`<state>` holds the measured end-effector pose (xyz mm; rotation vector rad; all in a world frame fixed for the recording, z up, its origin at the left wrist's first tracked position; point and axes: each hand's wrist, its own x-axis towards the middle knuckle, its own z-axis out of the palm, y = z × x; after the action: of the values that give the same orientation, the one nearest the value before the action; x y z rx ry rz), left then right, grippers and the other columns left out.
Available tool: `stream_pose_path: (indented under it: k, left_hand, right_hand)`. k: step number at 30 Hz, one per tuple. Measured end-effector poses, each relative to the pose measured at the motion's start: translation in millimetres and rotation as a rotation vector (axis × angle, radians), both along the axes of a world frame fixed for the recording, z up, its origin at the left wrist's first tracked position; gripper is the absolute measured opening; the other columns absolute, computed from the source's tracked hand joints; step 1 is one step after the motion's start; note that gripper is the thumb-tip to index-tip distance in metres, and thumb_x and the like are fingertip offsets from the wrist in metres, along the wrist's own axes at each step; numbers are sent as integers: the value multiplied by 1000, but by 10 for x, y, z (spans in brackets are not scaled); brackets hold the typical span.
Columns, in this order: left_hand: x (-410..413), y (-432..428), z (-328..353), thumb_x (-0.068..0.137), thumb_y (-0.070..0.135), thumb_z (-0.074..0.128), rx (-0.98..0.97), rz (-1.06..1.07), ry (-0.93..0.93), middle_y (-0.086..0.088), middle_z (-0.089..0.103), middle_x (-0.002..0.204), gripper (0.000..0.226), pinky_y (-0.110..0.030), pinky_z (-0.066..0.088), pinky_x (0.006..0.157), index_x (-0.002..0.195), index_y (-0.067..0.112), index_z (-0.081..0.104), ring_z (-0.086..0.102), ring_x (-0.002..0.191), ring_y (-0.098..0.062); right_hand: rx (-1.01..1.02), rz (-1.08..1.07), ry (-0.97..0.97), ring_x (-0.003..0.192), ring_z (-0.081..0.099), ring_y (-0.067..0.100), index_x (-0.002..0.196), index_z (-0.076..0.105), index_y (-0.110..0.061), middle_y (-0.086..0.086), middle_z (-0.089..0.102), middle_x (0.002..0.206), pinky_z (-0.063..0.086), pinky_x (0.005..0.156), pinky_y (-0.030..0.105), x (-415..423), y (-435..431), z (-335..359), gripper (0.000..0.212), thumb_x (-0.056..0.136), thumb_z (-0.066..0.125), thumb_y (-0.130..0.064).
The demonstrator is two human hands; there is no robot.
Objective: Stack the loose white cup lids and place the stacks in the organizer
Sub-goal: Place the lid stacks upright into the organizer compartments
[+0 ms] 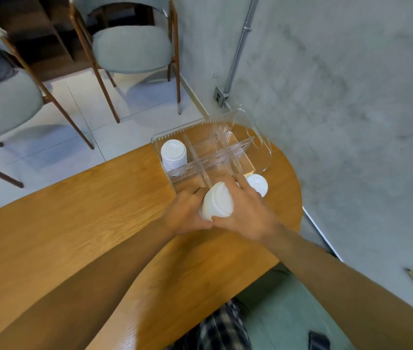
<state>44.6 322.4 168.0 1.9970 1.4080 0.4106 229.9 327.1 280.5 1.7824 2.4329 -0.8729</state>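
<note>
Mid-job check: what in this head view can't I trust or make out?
All head view.
The held lid stack: sides covered by left hand and right hand; count unreadable.
The loose lids on the table: near edge under the right hand; one or several unclear.
The stored stack in the organizer: base blurred behind its clear wall.

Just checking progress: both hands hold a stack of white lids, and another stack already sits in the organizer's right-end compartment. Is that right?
Not quite: the head view shows the stored stack in the organizer's left-end compartment, not the right. The left hand and right hand do hold the held lid stack.
</note>
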Motion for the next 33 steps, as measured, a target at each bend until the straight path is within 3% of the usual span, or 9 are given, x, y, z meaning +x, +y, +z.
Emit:
stream_pose_path:
  k: [4, 8, 16, 21, 26, 33]
  left_hand:
    - [58, 390, 393, 70, 62, 86, 78, 59, -31, -8, 64, 141, 100, -48, 54, 103, 150, 14, 50, 59, 127, -31]
    - [127, 786, 586, 74, 54, 89, 54, 174, -38, -4, 64, 138, 87, -42, 53, 98, 145, 18, 52, 60, 122, -25]
    - [178, 1529, 427, 77, 47, 90, 3, 351, 45, -2, 64, 141, 80, -47, 48, 105, 144, 22, 55, 55, 127, -25]
    - [165, 1735, 218, 80, 44, 89, -67, 405, 89, 0, 57, 150, 83, -52, 47, 114, 150, 27, 48, 52, 134, -26]
    - [152, 1839, 143, 82, 31, 90, -140, 410, 102, -2, 55, 152, 94, -48, 52, 105, 156, 27, 32, 57, 132, -30]
    - [-123, 1686, 235, 97, 22, 74, -126, 401, 163, -10, 66, 129, 68, -38, 58, 89, 153, 23, 34, 68, 108, -29]
  right_hand:
    - [83, -11, 33, 133, 46, 29, 148, 37, -31, 1, 39, 149, 52, 98, 45, 36, 390, 282, 92, 74, 90, -41]
    - [138, -44, 63, 131, 49, 32, 151, 35, -30, 3, 39, 150, 53, 96, 46, 45, 831, 314, 94, 75, 90, -40]
    - [125, -102, 126, 132, 49, 32, 146, 35, -38, 0, 44, 144, 52, 104, 54, 19, 1718, -102, 93, 72, 90, -48]
    - [99, -78, 175, 132, 48, 29, 148, 37, -31, 2, 45, 145, 52, 105, 45, -28, 2020, -340, 94, 73, 92, -44]
    - [56, -69, 193, 132, 46, 25, 149, 37, -30, 1, 44, 146, 51, 101, 38, -71, 2204, -571, 95, 73, 92, -44]
    - [15, -20, 115, 131, 53, 32, 149, 29, -30, 3, 44, 149, 59, 98, 46, -281, 2264, -1016, 100, 73, 93, -41]
